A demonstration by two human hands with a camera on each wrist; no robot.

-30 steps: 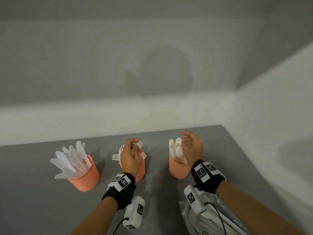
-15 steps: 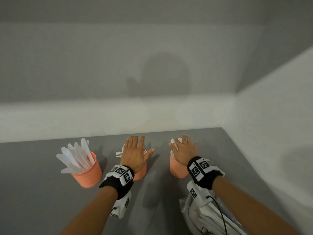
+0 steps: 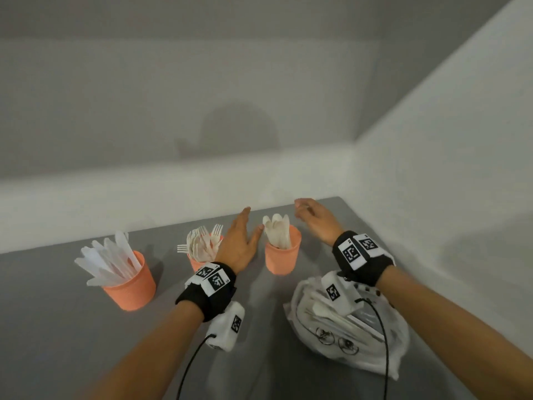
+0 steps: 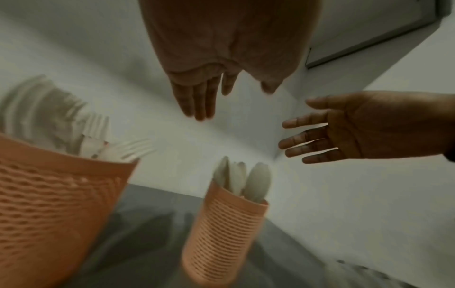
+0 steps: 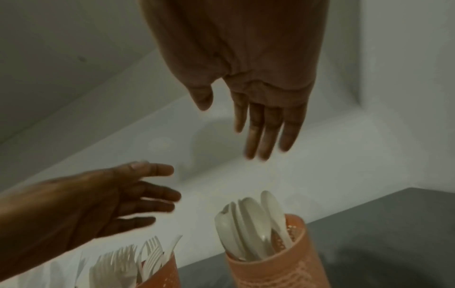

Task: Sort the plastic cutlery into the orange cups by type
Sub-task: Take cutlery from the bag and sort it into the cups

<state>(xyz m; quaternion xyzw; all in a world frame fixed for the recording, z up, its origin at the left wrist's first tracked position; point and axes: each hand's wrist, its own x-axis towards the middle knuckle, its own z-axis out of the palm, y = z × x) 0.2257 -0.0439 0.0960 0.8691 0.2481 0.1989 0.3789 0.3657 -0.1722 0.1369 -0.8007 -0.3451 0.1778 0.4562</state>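
Orange ribbed plastic cups stand in a row on the grey tabletop. Farthest left, the knife cup holds a fan of white plastic knives. Next comes the fork cup, partly hidden behind the left wrist, bristling with white plastic forks. Just right of it the left hand hovers with straight, relaxed fingers, holding nothing; its thumb points toward the spoons, and whether it touches them cannot be told. The spoon cup stands between the two hands, with white plastic spoons upright in it. Beyond it the right hand hangs loosely spread and empty. Nearer the person, below the right wrist, a crumpled white plastic bag lies on the table.
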